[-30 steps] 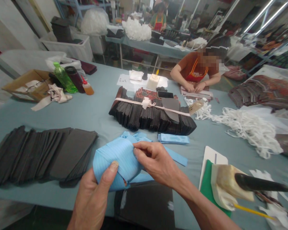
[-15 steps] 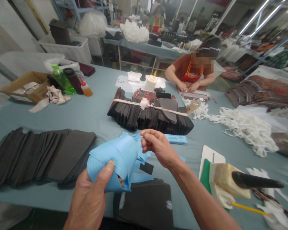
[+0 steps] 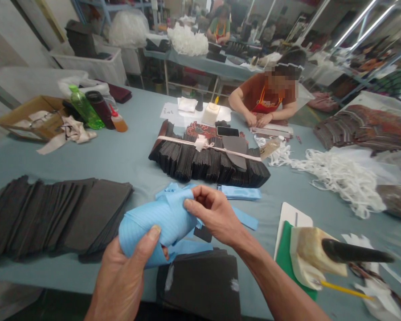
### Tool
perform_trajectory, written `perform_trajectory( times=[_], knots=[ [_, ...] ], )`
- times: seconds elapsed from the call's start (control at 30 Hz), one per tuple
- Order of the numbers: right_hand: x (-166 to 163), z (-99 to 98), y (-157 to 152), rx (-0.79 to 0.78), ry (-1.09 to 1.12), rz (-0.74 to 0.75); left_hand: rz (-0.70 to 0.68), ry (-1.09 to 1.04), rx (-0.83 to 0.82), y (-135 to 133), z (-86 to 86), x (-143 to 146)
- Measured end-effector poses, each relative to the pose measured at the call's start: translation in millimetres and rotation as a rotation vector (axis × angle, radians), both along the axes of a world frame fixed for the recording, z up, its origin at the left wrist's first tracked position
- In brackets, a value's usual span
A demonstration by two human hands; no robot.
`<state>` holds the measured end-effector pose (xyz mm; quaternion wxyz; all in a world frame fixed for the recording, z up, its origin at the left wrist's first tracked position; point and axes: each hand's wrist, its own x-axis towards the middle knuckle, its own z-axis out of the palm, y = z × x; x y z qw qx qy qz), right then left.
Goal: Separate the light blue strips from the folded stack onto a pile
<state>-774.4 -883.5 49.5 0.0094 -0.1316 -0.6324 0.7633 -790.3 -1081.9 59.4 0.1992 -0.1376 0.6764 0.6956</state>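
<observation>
My left hand (image 3: 125, 276) grips a rolled bundle of light blue cloth strips (image 3: 153, 223) from below, thumb pressed on its near end. My right hand (image 3: 212, 211) pinches the far end of the same bundle, fingers closed on a blue strip. Loose blue strips (image 3: 240, 192) trail onto the table behind it. A dark flat stack (image 3: 200, 285) lies just under my hands at the table's near edge.
Fanned dark pieces (image 3: 56, 214) lie at left; a tied black bundle (image 3: 207, 160) sits mid-table. White cord (image 3: 341, 178) is heaped at right, a brush on a block (image 3: 321, 261) near right. Bottles (image 3: 83, 107) and a box stand far left. A person in orange works opposite.
My right hand rose and pulled a strip up from the bundle, then came back down onto the bundle's far end. The left hand kept its hold throughout.
</observation>
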Motion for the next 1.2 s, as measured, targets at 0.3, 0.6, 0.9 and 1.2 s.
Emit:
perform_trajectory(
  times=[0.3, 0.6, 0.9, 1.2],
  knots=[
    [-6.3, -19.1, 42.3, 0.309, -0.064, -0.279, 0.03, 0.002, 0.143, 0.2, 1.4, -1.0],
    [-17.9, -56.0, 96.4, 0.733, -0.127, -0.416, 0.027, 0.083, 0.101, -4.2, 11.0, -10.7],
    [-10.7, -65.2, 115.5, 0.802, -0.159, -0.383, 0.175, -0.061, 0.183, -5.1, 12.6, -21.4],
    [-22.4, -57.5, 81.7, 0.844, -0.086, -0.245, 0.121, -0.052, 0.22, -2.7, 9.7, -21.4]
  ],
)
